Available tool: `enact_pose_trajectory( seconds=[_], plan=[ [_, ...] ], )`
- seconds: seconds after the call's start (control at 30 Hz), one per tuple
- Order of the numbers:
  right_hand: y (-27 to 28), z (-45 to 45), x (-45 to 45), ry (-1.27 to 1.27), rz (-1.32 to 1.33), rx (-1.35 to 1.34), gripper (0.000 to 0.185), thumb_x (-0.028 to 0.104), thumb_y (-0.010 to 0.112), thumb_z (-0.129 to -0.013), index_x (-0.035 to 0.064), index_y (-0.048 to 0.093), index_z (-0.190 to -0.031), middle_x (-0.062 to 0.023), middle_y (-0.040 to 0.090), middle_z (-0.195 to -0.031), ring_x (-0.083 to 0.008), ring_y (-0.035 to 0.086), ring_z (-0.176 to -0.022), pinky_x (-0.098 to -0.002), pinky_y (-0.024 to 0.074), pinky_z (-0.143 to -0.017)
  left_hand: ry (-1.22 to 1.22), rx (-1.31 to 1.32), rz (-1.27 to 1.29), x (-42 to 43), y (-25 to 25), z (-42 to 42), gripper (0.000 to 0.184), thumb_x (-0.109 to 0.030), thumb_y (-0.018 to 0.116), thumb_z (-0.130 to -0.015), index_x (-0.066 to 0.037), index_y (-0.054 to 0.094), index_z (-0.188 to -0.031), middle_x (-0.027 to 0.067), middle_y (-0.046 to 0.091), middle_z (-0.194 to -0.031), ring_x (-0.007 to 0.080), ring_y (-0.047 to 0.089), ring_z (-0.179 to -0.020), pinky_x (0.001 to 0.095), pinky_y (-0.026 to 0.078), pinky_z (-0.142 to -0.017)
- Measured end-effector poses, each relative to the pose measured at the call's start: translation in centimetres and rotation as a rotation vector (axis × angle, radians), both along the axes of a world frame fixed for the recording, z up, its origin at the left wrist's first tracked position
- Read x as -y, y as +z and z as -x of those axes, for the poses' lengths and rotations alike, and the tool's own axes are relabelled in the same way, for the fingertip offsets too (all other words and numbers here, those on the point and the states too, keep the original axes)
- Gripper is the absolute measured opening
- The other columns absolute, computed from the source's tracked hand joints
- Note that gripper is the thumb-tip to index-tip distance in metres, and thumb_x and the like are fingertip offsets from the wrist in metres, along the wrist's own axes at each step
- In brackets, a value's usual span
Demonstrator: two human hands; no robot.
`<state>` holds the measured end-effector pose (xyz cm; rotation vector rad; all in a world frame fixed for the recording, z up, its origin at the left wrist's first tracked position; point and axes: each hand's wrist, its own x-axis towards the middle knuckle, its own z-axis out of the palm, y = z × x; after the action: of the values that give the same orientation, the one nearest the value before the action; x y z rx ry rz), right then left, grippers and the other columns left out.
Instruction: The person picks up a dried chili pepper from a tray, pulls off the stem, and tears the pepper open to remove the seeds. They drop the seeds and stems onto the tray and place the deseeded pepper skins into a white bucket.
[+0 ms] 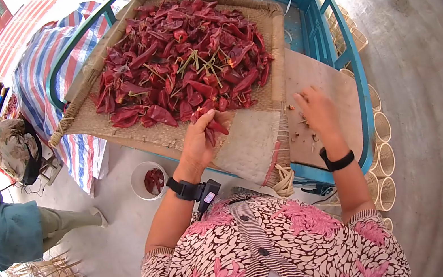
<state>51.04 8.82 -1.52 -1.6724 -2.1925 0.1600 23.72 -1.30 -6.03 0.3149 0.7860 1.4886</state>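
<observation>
A heap of dried red chili peppers [180, 53] lies on a woven tray [79, 122] with a raised rim. At the heap's near edge, my left hand [199, 142] is closed around several red peppers. My right hand [318, 112] is over the pale board [307, 154] to the right of the tray, with its fingers apart and nothing seen in them. Small stem scraps [314, 137] lie on that board beside the hand. A bare pale patch [250, 140] of the tray shows between my hands.
Around the tray stands a blue metal cart frame [364, 100]. A white bucket [136, 182] with some red peppers is on the floor at left. A person in teal [8, 225] and others seated are further left. Woven baskets [384, 160] line the right side.
</observation>
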Motion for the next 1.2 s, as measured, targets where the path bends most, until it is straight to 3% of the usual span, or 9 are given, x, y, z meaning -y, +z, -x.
enact_pose_trajectory(
  seconds=[0.13, 0.37, 0.57, 0.77, 0.8, 0.93, 1.03, 1.07, 1.2],
  plan=[
    [-1.5, 6.5, -1.3, 0.568, -0.237, -0.110, 0.031, 0.006, 0.058, -0.082, 0.0135, 0.059, -0.112, -0.0061, 0.058, -0.109, -0.0296, 0.061, -0.091, -0.0410, 0.0517, -0.071, -0.009, 0.036, -0.016, 0.0, -2.9, 0.0, 0.006, -0.012, 0.058, -0.092, -0.006, 0.059, -0.092, 0.0021, 0.059, -0.076, 0.0145, 0.058, -0.071, 0.0328, 0.051, -0.072],
    [-4.6, 9.8, -4.7, 0.597, -0.198, 0.249, 0.038, 0.004, 0.058, -0.079, 0.0154, 0.057, -0.115, -0.0035, 0.059, -0.115, -0.0252, 0.063, -0.094, -0.0376, 0.0531, -0.072, 0.014, -0.112, -0.035, 1.6, -0.3, 0.1, 0.013, -0.012, 0.063, -0.090, -0.005, 0.059, -0.100, -0.0019, 0.051, -0.067, 0.0105, 0.052, -0.063, 0.0254, 0.045, -0.064],
    [0.6, 10.1, -1.7, 0.444, -0.205, -0.152, 0.031, 0.012, 0.063, -0.085, 0.0131, 0.056, -0.114, -0.0048, 0.066, -0.103, -0.0267, 0.065, -0.092, -0.0384, 0.0523, -0.073, 0.021, -0.401, -0.067, 1.0, 0.2, -0.1, 0.037, -0.012, 0.064, -0.089, -0.002, 0.057, -0.124, 0.0053, 0.067, -0.099, 0.0115, 0.062, -0.086, 0.0232, 0.047, -0.072],
    [1.9, 11.5, 1.3, 0.471, 0.069, -0.614, 0.021, 0.012, 0.061, -0.090, 0.0069, 0.056, -0.110, -0.0101, 0.068, -0.090, -0.0250, 0.067, -0.082, -0.0331, 0.0515, -0.069, 0.103, -0.398, -0.404, -2.3, 1.8, -2.8, 0.050, -0.005, 0.063, -0.090, 0.000, 0.047, -0.137, 0.0107, 0.053, -0.135, 0.0163, 0.050, -0.124, 0.0250, 0.044, -0.092],
    [1.6, 11.5, 1.6, 0.483, 0.106, -0.663, 0.019, 0.012, 0.061, -0.091, 0.0060, 0.057, -0.109, -0.0106, 0.067, -0.088, -0.0239, 0.067, -0.080, -0.0322, 0.0512, -0.068, 0.076, -0.408, -0.399, -2.6, 1.8, -3.2, 0.049, -0.001, 0.063, -0.090, 0.000, 0.047, -0.136, 0.0074, 0.059, -0.126, 0.0125, 0.058, -0.106, 0.0225, 0.046, -0.082],
    [0.0, 11.2, 1.9, 0.466, 0.146, -0.783, 0.016, 0.013, 0.058, -0.094, 0.0027, 0.060, -0.106, -0.0078, 0.065, -0.087, -0.0164, 0.065, -0.073, -0.0290, 0.0499, -0.061, 0.016, -0.543, -0.280, -2.3, 1.3, -3.7, 0.035, -0.003, 0.062, -0.090, 0.001, 0.055, -0.124, -0.0032, 0.061, -0.088, 0.0036, 0.050, -0.066, 0.0193, 0.040, -0.059],
    [-0.3, 10.6, 2.5, 0.408, 0.410, -1.135, 0.018, 0.017, 0.055, -0.097, 0.0019, 0.061, -0.105, -0.0044, 0.064, -0.089, -0.0133, 0.063, -0.073, -0.0268, 0.0492, -0.059, 0.009, -0.533, -0.218, -1.6, 1.5, -3.4, 0.026, -0.009, 0.060, -0.094, 0.000, 0.058, -0.118, 0.0040, 0.066, -0.101, 0.0060, 0.058, -0.078, 0.0218, 0.045, -0.066],
    [-0.1, 10.5, 2.7, 0.378, 0.565, -1.310, 0.020, 0.018, 0.053, -0.098, 0.0018, 0.062, -0.104, -0.0033, 0.064, -0.090, -0.0123, 0.062, -0.073, -0.0259, 0.0489, -0.058, 0.026, -0.357, -0.212, -2.3, -0.2, -3.0, 0.023, -0.010, 0.056, -0.095, 0.001, 0.058, -0.115, 0.0094, 0.067, -0.105, 0.0137, 0.063, -0.085, 0.0266, 0.051, -0.073],
    [-0.4, 8.7, 3.5, 0.355, 0.485, -1.032, 0.024, 0.024, 0.051, -0.099, 0.0033, 0.062, -0.105, -0.0022, 0.064, -0.089, -0.0093, 0.062, -0.075, -0.0219, 0.0476, -0.056, 0.101, 0.071, -0.150, -1.9, 0.4, -1.7, 0.026, -0.009, 0.053, -0.096, 0.005, 0.054, -0.117, 0.0163, 0.063, -0.116, 0.0283, 0.063, -0.106, 0.0386, 0.053, -0.091]
  ],
)
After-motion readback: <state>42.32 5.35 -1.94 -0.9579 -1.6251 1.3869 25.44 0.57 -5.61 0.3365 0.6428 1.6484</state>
